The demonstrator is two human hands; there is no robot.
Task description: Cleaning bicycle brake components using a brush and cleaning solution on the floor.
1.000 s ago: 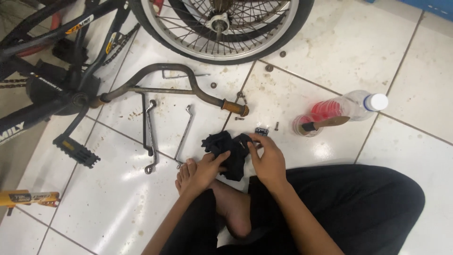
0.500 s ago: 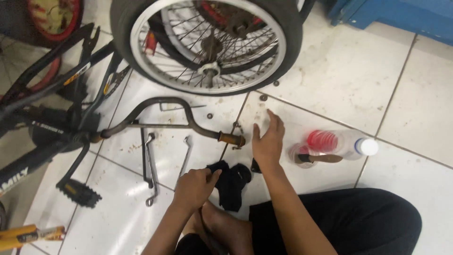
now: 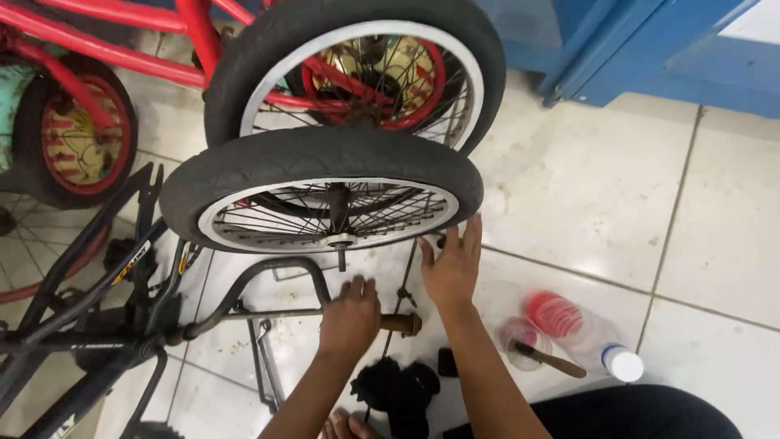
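Head view, looking down at a white tiled floor point(image 3: 585, 187). Your left hand point(image 3: 351, 313) is closed around the dark handlebar point(image 3: 268, 272) of a black bicycle lying on its side, near the bar's brown end point(image 3: 404, 323). Your right hand point(image 3: 452, 267) is spread flat, fingers splayed, touching the lower rim of a black-tyred spoked wheel point(image 3: 321, 191) that lies tilted above the handlebar. Behind it stands a second wheel point(image 3: 357, 61) beside a red frame point(image 3: 122, 49). A black rag point(image 3: 398, 390) lies by your wrists. To the right lie a cut clear cup with a brush point(image 3: 528, 345) and a plastic bottle with a red band point(image 3: 581, 329).
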